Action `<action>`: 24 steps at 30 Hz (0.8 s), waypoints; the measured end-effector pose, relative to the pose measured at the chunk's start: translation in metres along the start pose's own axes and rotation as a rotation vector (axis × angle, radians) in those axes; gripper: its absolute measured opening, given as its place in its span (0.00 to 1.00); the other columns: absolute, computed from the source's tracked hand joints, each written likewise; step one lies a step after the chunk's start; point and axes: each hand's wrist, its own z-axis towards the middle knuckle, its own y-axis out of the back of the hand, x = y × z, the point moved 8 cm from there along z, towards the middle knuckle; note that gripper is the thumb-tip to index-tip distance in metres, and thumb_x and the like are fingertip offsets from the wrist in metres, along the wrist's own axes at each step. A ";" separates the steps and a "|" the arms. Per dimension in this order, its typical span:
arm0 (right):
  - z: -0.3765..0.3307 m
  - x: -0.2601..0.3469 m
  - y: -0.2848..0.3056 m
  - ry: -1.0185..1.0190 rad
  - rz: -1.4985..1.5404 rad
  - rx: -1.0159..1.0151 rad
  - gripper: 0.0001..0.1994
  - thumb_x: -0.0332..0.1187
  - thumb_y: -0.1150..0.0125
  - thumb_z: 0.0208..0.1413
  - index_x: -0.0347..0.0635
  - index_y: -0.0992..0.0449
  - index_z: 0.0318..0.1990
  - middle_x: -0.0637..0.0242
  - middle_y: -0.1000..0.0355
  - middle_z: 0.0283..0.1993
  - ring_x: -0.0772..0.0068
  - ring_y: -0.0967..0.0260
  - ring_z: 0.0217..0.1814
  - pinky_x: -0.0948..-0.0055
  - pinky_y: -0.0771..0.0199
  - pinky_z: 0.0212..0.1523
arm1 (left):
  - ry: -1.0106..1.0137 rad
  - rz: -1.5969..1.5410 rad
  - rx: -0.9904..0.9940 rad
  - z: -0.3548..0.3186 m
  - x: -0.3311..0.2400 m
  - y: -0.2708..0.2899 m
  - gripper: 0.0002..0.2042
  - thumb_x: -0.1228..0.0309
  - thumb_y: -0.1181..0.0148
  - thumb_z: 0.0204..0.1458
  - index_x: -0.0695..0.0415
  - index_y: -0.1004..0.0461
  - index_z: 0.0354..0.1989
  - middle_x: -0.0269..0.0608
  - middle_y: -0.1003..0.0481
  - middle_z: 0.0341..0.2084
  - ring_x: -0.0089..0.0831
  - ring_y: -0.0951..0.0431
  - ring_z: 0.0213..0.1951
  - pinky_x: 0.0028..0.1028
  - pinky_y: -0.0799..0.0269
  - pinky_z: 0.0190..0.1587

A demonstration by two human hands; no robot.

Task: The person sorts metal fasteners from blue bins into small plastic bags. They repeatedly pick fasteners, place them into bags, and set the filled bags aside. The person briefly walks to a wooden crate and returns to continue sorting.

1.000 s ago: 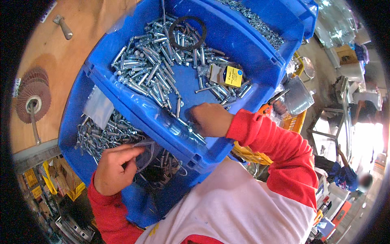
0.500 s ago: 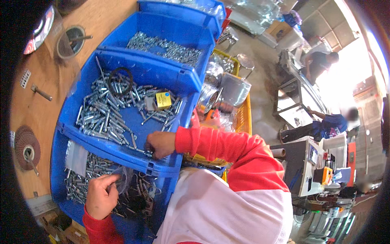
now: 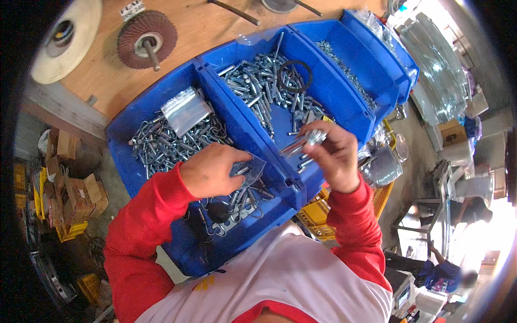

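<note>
Over the nearest blue bin point(image 3: 119, 134), my left hand point(image 3: 207, 171) pinches a small clear plastic bag point(image 3: 253, 171). Hook-shaped bolts point(image 3: 171, 141) and other metal fasteners fill much of that bin. A flat clear bag point(image 3: 186, 111) lies on them. My right hand point(image 3: 340, 156) is closed round several silver bolts point(image 3: 304, 143), above the front of the adjoining blue bin point(image 3: 301, 185). More long bolts point(image 3: 258, 81) are heaped in there, with a black ring point(image 3: 295, 76) on top. A yellow box in this bin is mostly hidden behind my right hand.
Farther right are blue bins with small fasteners point(image 3: 342, 64) and bagged goods. On the wooden board point(image 3: 177, 21) are an abrasive flap wheel point(image 3: 146, 40) and protruding metal rods. A yellow crate point(image 3: 315, 215) sits below the bins; cardboard boxes point(image 3: 81, 196) stand at left. Two people work far right.
My view has swung toward the left side. My right hand has lifted from the bolt bin with bolts in it and come closer to the bag in my left hand.
</note>
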 end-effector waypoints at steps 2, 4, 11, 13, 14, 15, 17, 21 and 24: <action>0.003 0.017 -0.041 0.168 0.012 0.121 0.11 0.24 0.31 0.57 0.32 0.21 0.46 0.62 0.21 0.41 0.71 0.24 0.45 0.71 0.26 0.48 | -0.048 -0.017 0.006 0.001 -0.002 0.002 0.18 0.67 0.34 0.45 0.65 0.20 0.44 0.61 0.20 0.32 0.56 0.18 0.37 0.46 0.23 0.44; 0.006 0.013 -0.074 0.182 -0.037 0.275 0.11 0.23 0.31 0.56 0.33 0.20 0.46 0.58 0.21 0.46 0.65 0.23 0.47 0.66 0.25 0.51 | -0.031 -0.017 -0.015 0.000 0.001 0.006 0.19 0.67 0.34 0.44 0.63 0.19 0.45 0.61 0.20 0.33 0.56 0.18 0.38 0.46 0.23 0.44; 0.001 0.017 -0.096 0.471 -0.694 0.371 0.18 0.36 0.28 0.48 0.46 0.22 0.48 0.64 0.25 0.43 0.58 0.29 0.48 0.58 0.36 0.48 | 0.024 -0.030 -0.032 -0.004 -0.005 0.016 0.20 0.70 0.32 0.43 0.61 0.20 0.47 0.60 0.20 0.32 0.56 0.18 0.38 0.44 0.23 0.42; -0.001 0.027 -0.076 0.482 -0.662 0.305 0.13 0.35 0.30 0.53 0.45 0.21 0.45 0.65 0.25 0.41 0.61 0.28 0.47 0.60 0.36 0.48 | 0.207 0.073 0.014 -0.005 0.004 0.016 0.23 0.69 0.31 0.40 0.62 0.20 0.48 0.59 0.22 0.24 0.51 0.20 0.26 0.41 0.24 0.34; 0.000 0.033 -0.054 0.498 -0.637 0.210 0.10 0.34 0.30 0.54 0.45 0.20 0.42 0.66 0.24 0.39 0.61 0.27 0.44 0.61 0.34 0.47 | 0.233 -0.005 0.011 -0.008 0.003 0.017 0.24 0.68 0.30 0.40 0.64 0.20 0.49 0.59 0.22 0.22 0.49 0.19 0.25 0.39 0.25 0.32; 0.000 0.036 -0.030 0.498 -0.610 0.140 0.07 0.32 0.30 0.55 0.45 0.19 0.39 0.66 0.23 0.37 0.61 0.25 0.42 0.62 0.33 0.45 | 0.282 0.041 0.026 -0.008 0.006 0.017 0.25 0.68 0.30 0.40 0.64 0.20 0.50 0.57 0.22 0.22 0.46 0.19 0.23 0.39 0.25 0.30; 0.004 0.036 0.049 0.467 -0.687 -0.156 0.02 0.28 0.32 0.55 0.42 0.17 0.35 0.63 0.21 0.34 0.61 0.23 0.37 0.63 0.27 0.41 | 0.247 0.019 0.006 -0.008 0.006 0.019 0.26 0.66 0.28 0.40 0.65 0.20 0.50 0.56 0.20 0.24 0.40 0.21 0.20 0.35 0.26 0.28; 0.019 -0.018 0.246 0.050 -0.611 -0.646 0.07 0.29 0.36 0.51 0.36 0.18 0.36 0.55 0.19 0.37 0.56 0.20 0.38 0.57 0.21 0.42 | 0.355 -0.058 0.100 -0.012 0.030 0.014 0.26 0.66 0.28 0.41 0.66 0.21 0.50 0.57 0.20 0.27 0.38 0.21 0.20 0.33 0.26 0.27; 0.048 -0.088 0.281 -0.142 -1.149 -0.072 0.17 0.31 0.35 0.50 0.41 0.21 0.49 0.55 0.21 0.45 0.54 0.21 0.47 0.55 0.22 0.48 | 0.494 -0.301 0.078 -0.014 0.052 0.010 0.25 0.73 0.28 0.42 0.68 0.21 0.52 0.49 0.17 0.32 0.27 0.19 0.26 0.28 0.23 0.28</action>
